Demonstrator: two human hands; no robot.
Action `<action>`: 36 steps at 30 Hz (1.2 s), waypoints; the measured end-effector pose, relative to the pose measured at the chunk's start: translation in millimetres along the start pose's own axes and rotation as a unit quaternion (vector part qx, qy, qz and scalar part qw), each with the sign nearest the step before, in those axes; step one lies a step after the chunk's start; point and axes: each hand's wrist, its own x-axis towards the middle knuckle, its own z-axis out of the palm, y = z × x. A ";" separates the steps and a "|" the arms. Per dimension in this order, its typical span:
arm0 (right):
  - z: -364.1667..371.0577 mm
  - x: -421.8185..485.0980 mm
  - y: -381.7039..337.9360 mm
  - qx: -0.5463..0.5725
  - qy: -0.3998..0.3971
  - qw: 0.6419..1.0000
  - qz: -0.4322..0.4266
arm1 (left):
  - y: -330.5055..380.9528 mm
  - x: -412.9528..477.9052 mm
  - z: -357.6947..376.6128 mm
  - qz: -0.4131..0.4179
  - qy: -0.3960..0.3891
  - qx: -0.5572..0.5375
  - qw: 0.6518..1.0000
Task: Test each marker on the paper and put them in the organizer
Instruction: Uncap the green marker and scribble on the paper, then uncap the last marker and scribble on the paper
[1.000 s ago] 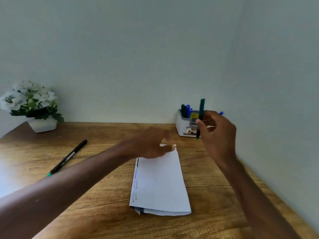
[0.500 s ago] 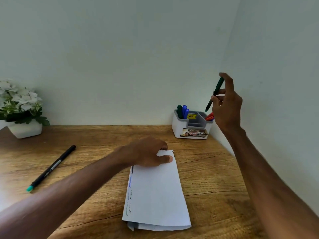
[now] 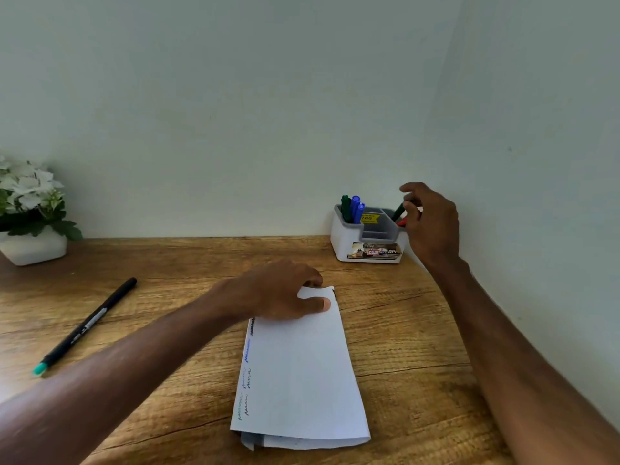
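A white plastic organizer with grey inner compartments (image 3: 367, 241) stands at the back of the wooden desk (image 3: 402, 330), close to the corner of the pale walls. Its left compartment holds one green and two blue markers (image 3: 352, 208). At the organizer's right end, the right hand (image 3: 431, 223) has its fingers closed loosely around a dark green marker (image 3: 399, 211) whose lower end dips into the right compartment, beside something red there. In front of the organizer lies a folded white sheet of paper (image 3: 302, 377) with scribbled test lines down its left edge; the left hand (image 3: 281, 293) presses flat on its far end, fingers spread, gripping nothing. Well left of the organizer, a black pen with a teal tip (image 3: 85, 327) lies on the desk, and farther left a white pot of white flowers (image 3: 30, 213).
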 end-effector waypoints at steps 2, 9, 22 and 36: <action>-0.5 -0.7 0.5 0.004 -0.008 1.000 0.009 | 1.2 -0.7 -1.2 -0.002 -0.002 -0.001 1.000; -8.2 -2.1 -12.1 0.001 0.011 0.999 -0.035 | 2.5 -1.6 -2.2 -0.001 0.004 0.006 1.000; -12.3 -35.7 -103.1 0.076 0.004 0.980 -0.183 | -1.0 -11.4 -8.4 0.000 0.018 -0.014 1.000; 13.9 -126.6 -206.0 0.208 -0.264 0.896 -0.291 | -96.5 -140.5 -26.6 -0.179 0.309 -0.001 0.934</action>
